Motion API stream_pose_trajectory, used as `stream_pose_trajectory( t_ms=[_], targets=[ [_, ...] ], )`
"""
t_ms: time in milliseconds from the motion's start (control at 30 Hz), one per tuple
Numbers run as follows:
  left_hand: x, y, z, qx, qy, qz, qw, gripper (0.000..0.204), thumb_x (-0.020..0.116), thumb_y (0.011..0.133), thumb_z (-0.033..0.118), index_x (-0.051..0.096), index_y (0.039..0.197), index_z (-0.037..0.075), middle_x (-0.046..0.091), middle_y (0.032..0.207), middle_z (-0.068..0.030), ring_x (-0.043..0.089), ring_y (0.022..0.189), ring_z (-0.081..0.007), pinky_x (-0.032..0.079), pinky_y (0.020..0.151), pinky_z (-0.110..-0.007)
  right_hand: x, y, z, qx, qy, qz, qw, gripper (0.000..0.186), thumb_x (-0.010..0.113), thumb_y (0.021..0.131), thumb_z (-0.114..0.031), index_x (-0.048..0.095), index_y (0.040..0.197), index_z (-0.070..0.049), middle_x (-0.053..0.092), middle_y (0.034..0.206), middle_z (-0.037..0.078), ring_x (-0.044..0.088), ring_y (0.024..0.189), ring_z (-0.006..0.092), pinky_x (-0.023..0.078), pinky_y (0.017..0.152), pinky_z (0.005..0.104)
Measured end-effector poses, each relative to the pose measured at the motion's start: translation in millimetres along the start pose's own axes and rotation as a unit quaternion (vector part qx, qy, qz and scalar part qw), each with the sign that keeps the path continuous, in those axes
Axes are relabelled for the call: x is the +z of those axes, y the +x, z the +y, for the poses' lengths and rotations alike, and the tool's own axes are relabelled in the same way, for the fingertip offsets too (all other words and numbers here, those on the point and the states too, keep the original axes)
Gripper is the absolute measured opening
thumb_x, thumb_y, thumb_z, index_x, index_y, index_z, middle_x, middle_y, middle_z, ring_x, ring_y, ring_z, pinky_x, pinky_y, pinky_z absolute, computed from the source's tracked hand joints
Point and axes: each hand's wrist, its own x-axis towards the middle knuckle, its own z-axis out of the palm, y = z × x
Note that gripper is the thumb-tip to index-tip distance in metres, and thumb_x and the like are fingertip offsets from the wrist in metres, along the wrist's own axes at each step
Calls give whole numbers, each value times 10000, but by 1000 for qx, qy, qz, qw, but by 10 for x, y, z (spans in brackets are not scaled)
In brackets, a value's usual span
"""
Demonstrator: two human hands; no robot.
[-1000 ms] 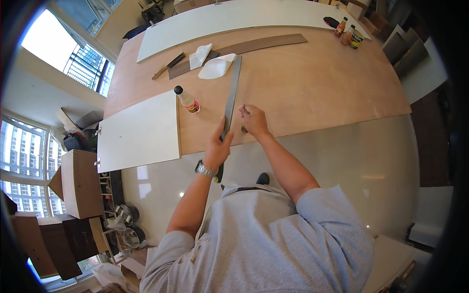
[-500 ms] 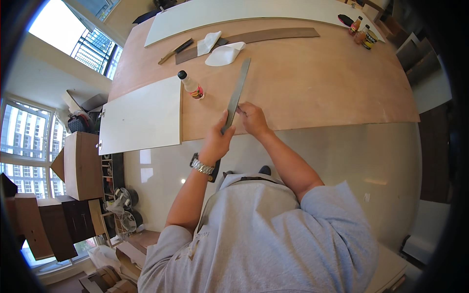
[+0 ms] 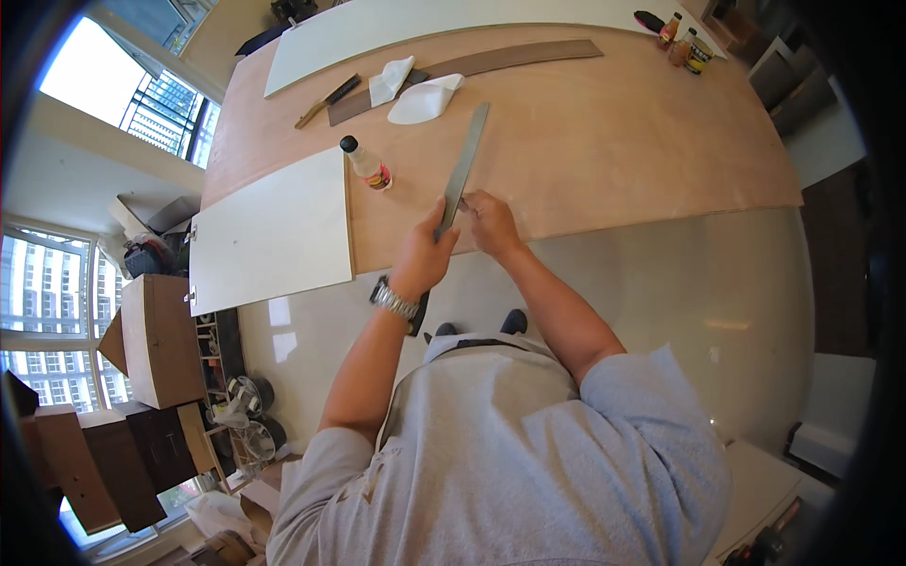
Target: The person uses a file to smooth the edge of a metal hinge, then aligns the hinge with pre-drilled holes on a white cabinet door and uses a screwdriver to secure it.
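Note:
My left hand [image 3: 425, 250] is closed around a long flat grey metal strip [image 3: 462, 162], whose dark lower end runs down past my wristwatch [image 3: 394, 300]. My right hand [image 3: 491, 224] is pinched at the strip's right side, on something too small or hidden to make out. Both hands are at the front edge of a plywood table [image 3: 613, 141]. Left of the strip a clear bottle [image 3: 368, 165] with a black cap stands beside a white panel [image 3: 269, 226]. Farther back lie white cloths [image 3: 425, 97], a brush [image 3: 332, 97] and a curved brown board [image 3: 519, 58].
A long white panel [image 3: 472, 21] spans the far edge, with several bottles and a can [image 3: 698, 58] at the back right. Wooden boxes [image 3: 156, 340] and a shelf rack stand on the left by the windows. My feet [image 3: 514, 323] are on the tiled floor [image 3: 661, 311].
My right hand has risen and moved against the strip's right side. The strip has tilted a little, its far end shifting right. The view has shifted slightly.

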Motion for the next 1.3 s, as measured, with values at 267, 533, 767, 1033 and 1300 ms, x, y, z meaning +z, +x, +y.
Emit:
stream_pose_trajectory(
  t_ms=[267, 533, 767, 1033, 1300],
  targets=[
    [-221, -840, -197, -43, 25, -41, 998, 596, 602, 924, 224, 391, 1456, 58, 553, 655, -120, 512, 509, -157, 438, 524, -320, -76, 14, -26, 27, -7, 15, 999, 76, 628, 848, -5, 681, 902, 1, 665, 849, 155, 659, 772, 291, 517, 690, 353],
    [-61, 31, -145, 29, -3, -6, 1000, 590, 605, 915, 226, 407, 1440, 43, 587, 691, -193, 569, 597, -245, 461, 598, -351, 65, 4, 52, 4, 68, 30, 997, 104, 589, 835, 38, 674, 888, 10, 670, 858, 162, 665, 783, 292, 525, 713, 338],
    [-298, -748, -142, 5, 36, -38, 999, 600, 590, 935, 234, 374, 1473, 79, 524, 576, -35, 501, 452, -117, 423, 478, -291, -100, 43, -43, 63, -21, 12, 998, 69, 615, 835, 16, 671, 875, 10, 669, 852, 164, 662, 780, 292, 522, 716, 336],
    [-7, 122, -218, 64, 24, -9, 998, 570, 597, 912, 210, 423, 1422, 25, 606, 700, -231, 585, 605, -317, 484, 631, -372, -61, 55, -110, 71, 5, -6, 997, 126, 620, 859, -17, 689, 964, -6, 686, 901, 153, 670, 821, 291, 518, 740, 335],
    [-254, -583, -290, 24, 10, -45, 999, 602, 601, 924, 221, 383, 1460, 51, 497, 562, -46, 491, 463, -111, 435, 490, -305, -181, 29, 45, 102, 29, -22, 994, 130, 591, 904, -51, 681, 984, -2, 652, 846, 100, 602, 735, 190, 487, 679, 306]
  ],
)
